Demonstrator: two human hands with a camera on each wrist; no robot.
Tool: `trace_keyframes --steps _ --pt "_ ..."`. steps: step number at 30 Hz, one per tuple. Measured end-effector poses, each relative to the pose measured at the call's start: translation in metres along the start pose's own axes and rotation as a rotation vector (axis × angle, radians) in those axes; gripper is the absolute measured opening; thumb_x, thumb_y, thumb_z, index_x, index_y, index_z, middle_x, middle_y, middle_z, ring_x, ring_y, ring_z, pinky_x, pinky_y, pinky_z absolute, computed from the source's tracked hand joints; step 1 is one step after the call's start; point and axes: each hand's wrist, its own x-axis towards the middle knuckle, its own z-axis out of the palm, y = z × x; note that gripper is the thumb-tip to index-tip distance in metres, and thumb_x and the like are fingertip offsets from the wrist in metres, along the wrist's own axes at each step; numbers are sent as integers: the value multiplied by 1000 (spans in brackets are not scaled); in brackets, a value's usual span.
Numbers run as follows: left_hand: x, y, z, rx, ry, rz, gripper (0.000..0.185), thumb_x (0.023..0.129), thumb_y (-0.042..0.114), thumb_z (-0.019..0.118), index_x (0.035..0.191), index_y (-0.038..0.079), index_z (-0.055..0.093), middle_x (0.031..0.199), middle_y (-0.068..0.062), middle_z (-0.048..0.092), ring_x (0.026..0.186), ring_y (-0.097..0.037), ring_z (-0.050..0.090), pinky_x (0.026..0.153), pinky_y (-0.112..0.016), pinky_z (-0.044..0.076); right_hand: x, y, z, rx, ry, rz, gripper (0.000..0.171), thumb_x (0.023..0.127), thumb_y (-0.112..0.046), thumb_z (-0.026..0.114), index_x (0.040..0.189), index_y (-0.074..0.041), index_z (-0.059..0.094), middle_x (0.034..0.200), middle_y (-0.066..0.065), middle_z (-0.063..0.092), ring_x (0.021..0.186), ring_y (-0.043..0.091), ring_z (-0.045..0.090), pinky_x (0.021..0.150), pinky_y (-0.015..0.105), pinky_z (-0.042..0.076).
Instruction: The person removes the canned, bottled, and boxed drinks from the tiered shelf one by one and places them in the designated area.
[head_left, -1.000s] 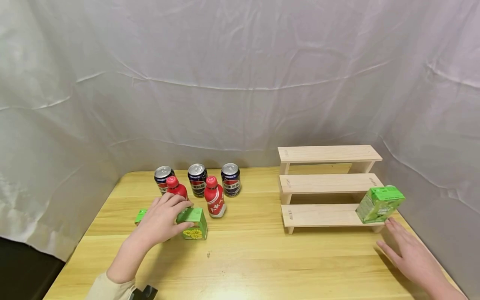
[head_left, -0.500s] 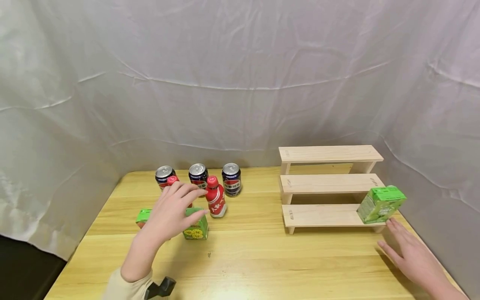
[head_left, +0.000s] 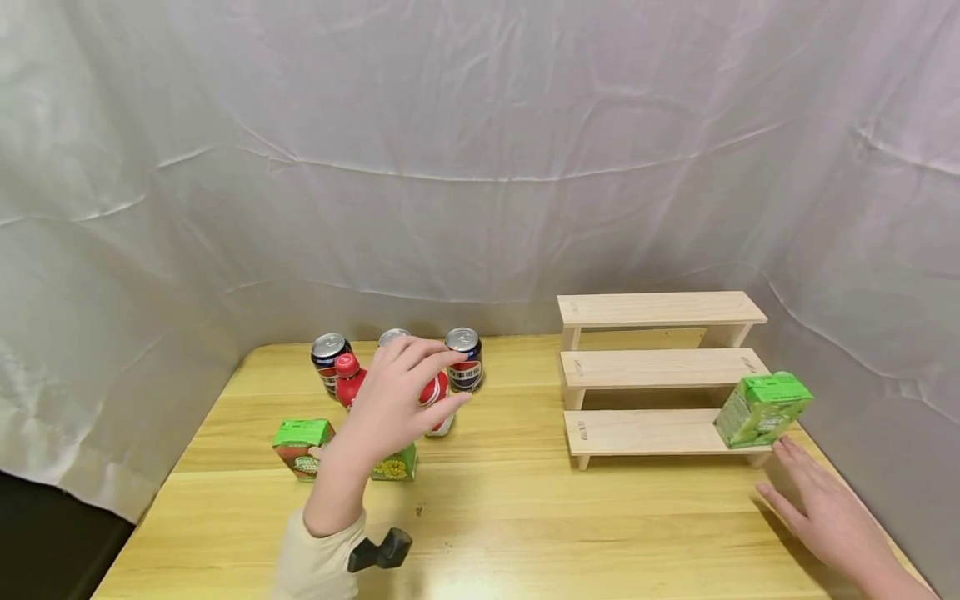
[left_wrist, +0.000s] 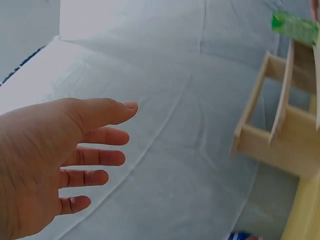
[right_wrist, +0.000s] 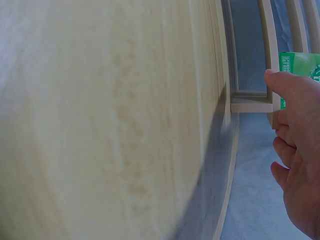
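My left hand [head_left: 401,404] hovers over the drinks on the left, its fingers extended and holding nothing; the left wrist view also shows the bare palm [left_wrist: 35,165]. Under it, partly covered, are a red bottle [head_left: 437,390] and a green drink carton with yellow flowers [head_left: 393,467]. Left of the hand are another red bottle [head_left: 348,379] and a green-topped carton [head_left: 300,450]. My right hand [head_left: 828,517] lies by the right front corner of the wooden shelf [head_left: 637,432], relaxed, below a green carton [head_left: 763,408] standing on the lowest step. In the right wrist view its thumb reaches the shelf edge.
Dark blue cola cans stand at the back: one at left [head_left: 328,358], one at right [head_left: 465,360], and a mostly hidden one [head_left: 393,335] between. The shelf's middle step [head_left: 660,367] and top step [head_left: 660,308] rise behind. Grey cloth [head_left: 480,167] surrounds the wooden table [head_left: 525,517].
My left hand has moved right and away from the flowered carton toward the right red bottle, uncovering the left carton. The right hand and shelf carton stay where they were.
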Motion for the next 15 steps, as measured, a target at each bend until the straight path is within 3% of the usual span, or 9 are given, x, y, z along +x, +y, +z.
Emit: trace_keyframes --steps 15 --pt "49 40 34 -53 -5 54 43 83 46 73 117 21 68 114 3 65 111 -18 53 90 -39 42 0 1 0 10 1 -6 72 95 -28 61 147 10 29 153 33 26 149 39 14 114 13 -15"
